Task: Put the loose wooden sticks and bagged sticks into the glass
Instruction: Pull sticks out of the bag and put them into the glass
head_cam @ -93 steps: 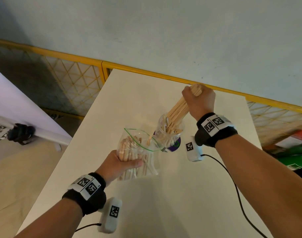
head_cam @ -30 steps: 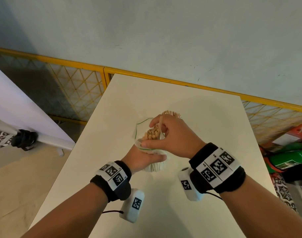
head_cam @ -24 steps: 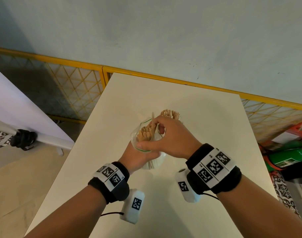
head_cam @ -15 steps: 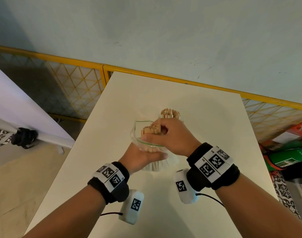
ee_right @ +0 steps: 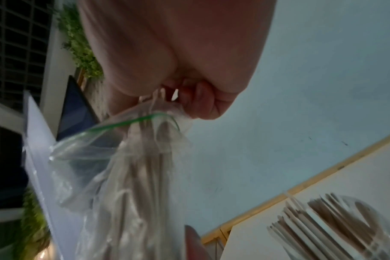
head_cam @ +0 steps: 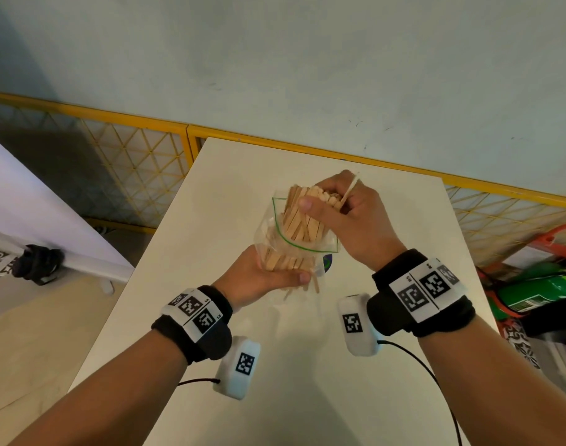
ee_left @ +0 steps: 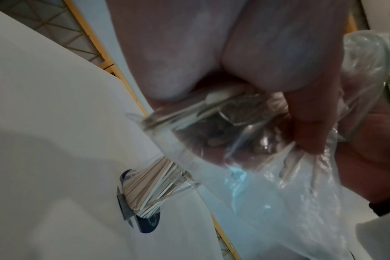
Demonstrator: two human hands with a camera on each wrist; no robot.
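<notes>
A clear zip bag (head_cam: pixel 268 225) with a green seal line is held up over the table, full of wooden sticks (head_cam: pixel 302 217). My left hand (head_cam: pixel 275 278) grips the bag round its lower part. My right hand (head_cam: pixel 336 207) grips the top of the stick bundle at the bag's open mouth; one thin stick pokes up past its fingers. The glass (ee_left: pixel 154 184) stands on the table behind the bag, holding several sticks. It also shows in the right wrist view, glass (ee_right: pixel 345 228), beside the bag (ee_right: pixel 114 167). In the head view the bag and hands hide the glass.
The white table (head_cam: pixel 307 397) ends at a yellow mesh fence (head_cam: pixel 130 162) along its far and left sides. A dark blue coaster (ee_left: pixel 149 227) lies under the glass. A green cylinder (head_cam: pixel 532 294) lies on the floor to the right. A white board (head_cam: pixel 33 220) leans at left.
Three seconds ago my right hand held a bundle in the glass. It then moved to the bag's mouth, and the bagged sticks now stand higher out of the bag. My left hand keeps its hold.
</notes>
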